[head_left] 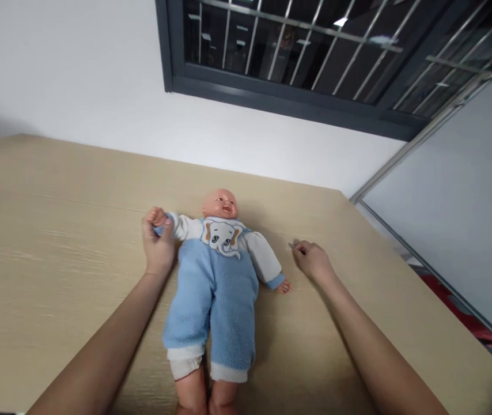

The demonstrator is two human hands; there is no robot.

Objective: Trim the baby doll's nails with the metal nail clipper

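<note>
A baby doll in a blue and white outfit with an elephant on the chest lies face up on the wooden table. My left hand is closed around the doll's wrist and cuff at the left, lifting that arm out to the side. On the right, my right hand pinches a small thin object, too small to name. It rests near the tabletop, apart from the doll's other hand. The doll's feet are cut off by the lower edge of the view.
A white wall stands behind the table, with a dark-framed barred window above. To the right is a pale panel along the table's side. Something red shows below it, beyond the table edge.
</note>
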